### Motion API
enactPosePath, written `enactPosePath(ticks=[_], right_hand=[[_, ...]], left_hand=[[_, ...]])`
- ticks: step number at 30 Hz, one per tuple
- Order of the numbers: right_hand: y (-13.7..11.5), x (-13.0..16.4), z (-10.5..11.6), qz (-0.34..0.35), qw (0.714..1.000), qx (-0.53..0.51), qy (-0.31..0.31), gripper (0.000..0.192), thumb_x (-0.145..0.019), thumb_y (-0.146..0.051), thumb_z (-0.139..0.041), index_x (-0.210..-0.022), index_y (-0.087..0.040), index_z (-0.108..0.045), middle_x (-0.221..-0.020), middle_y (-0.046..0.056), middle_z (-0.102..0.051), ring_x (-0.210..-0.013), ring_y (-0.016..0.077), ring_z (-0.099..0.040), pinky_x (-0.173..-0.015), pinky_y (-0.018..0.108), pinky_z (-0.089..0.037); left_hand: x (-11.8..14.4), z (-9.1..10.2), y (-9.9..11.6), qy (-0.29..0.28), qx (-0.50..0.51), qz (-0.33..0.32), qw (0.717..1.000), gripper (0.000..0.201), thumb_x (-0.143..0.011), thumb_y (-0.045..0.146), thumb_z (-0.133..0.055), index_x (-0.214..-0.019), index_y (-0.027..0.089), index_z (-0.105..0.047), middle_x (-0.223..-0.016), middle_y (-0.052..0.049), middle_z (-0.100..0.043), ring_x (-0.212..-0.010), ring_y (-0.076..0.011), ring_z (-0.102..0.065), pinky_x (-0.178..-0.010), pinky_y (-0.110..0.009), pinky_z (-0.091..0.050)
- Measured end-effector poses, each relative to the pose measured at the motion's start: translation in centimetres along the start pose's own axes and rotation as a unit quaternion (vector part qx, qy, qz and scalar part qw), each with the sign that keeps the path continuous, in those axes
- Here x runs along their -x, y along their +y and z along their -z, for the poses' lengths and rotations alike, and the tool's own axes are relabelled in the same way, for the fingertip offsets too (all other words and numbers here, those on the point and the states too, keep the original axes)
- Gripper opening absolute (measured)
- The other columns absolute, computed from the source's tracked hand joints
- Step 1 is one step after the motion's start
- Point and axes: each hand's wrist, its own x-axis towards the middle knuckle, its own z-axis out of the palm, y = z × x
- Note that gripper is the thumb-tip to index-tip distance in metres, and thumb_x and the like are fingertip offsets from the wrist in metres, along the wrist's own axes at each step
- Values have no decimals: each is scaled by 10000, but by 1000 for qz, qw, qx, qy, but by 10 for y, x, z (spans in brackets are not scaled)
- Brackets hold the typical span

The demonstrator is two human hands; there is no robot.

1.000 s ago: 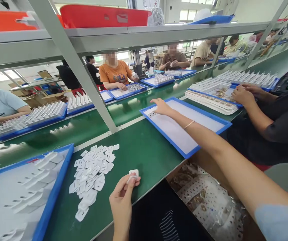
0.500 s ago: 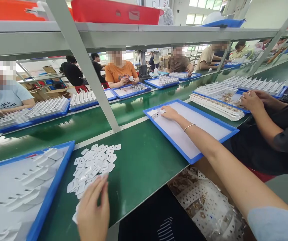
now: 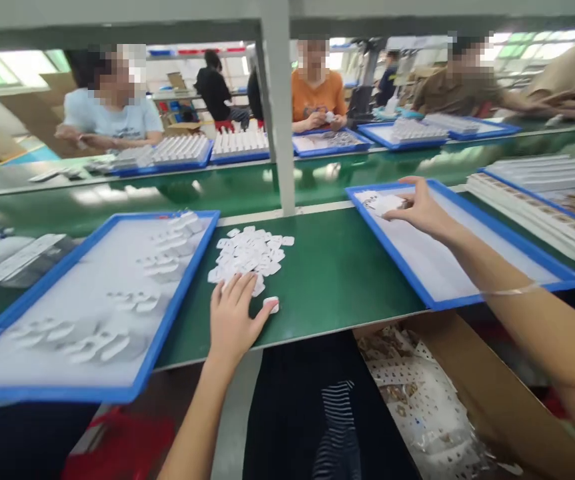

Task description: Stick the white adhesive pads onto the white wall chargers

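Over the near edge of a pile of small white square plates [image 3: 251, 250] my left hand [image 3: 232, 317] lies palm down, open, its fingers spread. Its thumb touches a single white plate [image 3: 272, 305] lying apart from the pile. My right hand [image 3: 425, 210] reaches into the far left corner of the right blue-rimmed tray [image 3: 467, 298]. There its thumb and fingers close around the end of a short row of white plastic parts [image 3: 378, 202]; blur hides the exact grip.
A left blue-rimmed tray [image 3: 140, 387] bears several rows of white plug parts [image 3: 137, 301]. A grey upright post [image 3: 282, 133] stands behind the green worktop [image 3: 312, 287]. Filled trays [image 3: 542, 230] lie at the right. Co-workers sit opposite. A cardboard box [image 3: 487, 373] with plastic bags is below.
My view has turned left and down. My left hand has gone from half-curled beside the pile to spread over its near edge. My right hand stays at the tray's corner, its thumb further from its fingers.
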Motion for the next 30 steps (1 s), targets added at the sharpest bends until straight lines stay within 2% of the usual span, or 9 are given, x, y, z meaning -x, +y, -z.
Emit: enactPosePath(ticks=[3,6,9,11,15,19,24,27,30], right_hand=[[-51,55,-19,101,988,-48,-102,972,-568,-373,-863,-1383,-262,-344,-1224,124,-629,-854,233,-655,-863,447,-540],[-102,108,-49,135,955,-57,-259,898,-664,-328,-800,-1410,-273,-303,-1248,114,-629,-881,225,-668,-788,370,-551],[-142,144,-80,158,913,-51,-372,858,-676,-252,-758,-1393,-255,-288,-1147,87,-667,-800,199,-652,-685,307,-516],[-160,157,-97,182,890,-60,-413,825,-678,-234,-741,-1371,-257,-294,-1032,47,-685,-734,183,-629,-625,281,-477],[-181,169,-116,202,874,-83,-434,784,-674,-227,-709,-1341,-265,-299,-912,0,-665,-656,166,-586,-545,254,-409],[-188,173,-123,189,873,-79,-442,792,-661,-234,-700,-1341,-259,-293,-872,-8,-634,-634,166,-575,-512,249,-400],[-189,177,-132,213,882,-66,-414,839,-662,-275,-724,-1380,-230,-291,-788,-19,-600,-717,207,-618,-538,248,-416],[-189,167,-135,250,878,-75,-402,826,-692,-284,-737,-1389,-224,-297,-843,2,-625,-773,212,-622,-581,254,-433],[-182,148,-134,240,850,-147,-445,730,-781,-382,-734,-1367,-258,-316,-1058,46,-662,-847,191,-643,-667,266,-481]], left_hand=[[1,7,13,9,19,28,999,483,-904,404,-679,-1318,173,-584,-1288,-122,-697,-1254,-307,-624,-1117,-438,-383],[-1,23,29,-8,46,24,999,695,-866,492,-700,-1432,158,-476,-1409,-150,-613,-1368,-327,-531,-1176,-465,-343],[-1,39,42,-53,49,1,997,825,-845,547,-687,-1499,144,-385,-1478,-167,-547,-1410,-347,-482,-1203,-492,-310],[1,43,46,-69,39,1,997,765,-871,454,-657,-1499,118,-378,-1475,-191,-541,-1381,-352,-514,-1169,-491,-362],[13,41,38,-26,51,28,998,557,-893,204,-552,-1433,109,-456,-1392,-204,-605,-1272,-301,-620,-1014,-405,-527],[21,43,31,23,98,34,994,503,-851,103,-556,-1353,132,-544,-1339,-167,-645,-1219,-257,-659,-978,-335,-567],[23,44,30,-15,136,60,989,549,-837,134,-596,-1383,153,-543,-1376,-147,-625,-1216,-266,-660,-955,-316,-579],[23,32,22,32,154,64,985,490,-878,162,-589,-1367,181,-576,-1366,-130,-637,-1211,-263,-663,-975,-320,-573],[17,21,12,98,197,111,969,413,-872,219,-668,-1284,204,-652,-1302,-107,-680,-1195,-261,-666,-1035,-359,-550]])
